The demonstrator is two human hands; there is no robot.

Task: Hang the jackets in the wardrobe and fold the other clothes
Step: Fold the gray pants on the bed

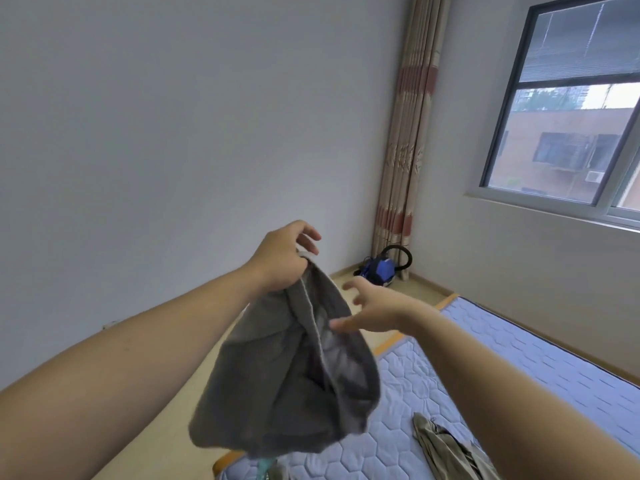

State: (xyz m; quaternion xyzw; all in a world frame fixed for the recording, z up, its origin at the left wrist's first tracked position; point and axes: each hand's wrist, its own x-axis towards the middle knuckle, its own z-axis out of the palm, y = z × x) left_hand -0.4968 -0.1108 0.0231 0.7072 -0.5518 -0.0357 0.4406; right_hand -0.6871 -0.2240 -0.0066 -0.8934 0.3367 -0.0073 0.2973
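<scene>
Only the person's two arms are in view. The left forearm and the right forearm are bare along their whole visible length, from the wrists to the edges of the view. The left hand and the right hand are bare as well. Both forearms are smooth and full. They look very broad close to the camera and taper towards the wrists. The fingers are short with rounded tips, and the nails are too blurred to describe.
</scene>
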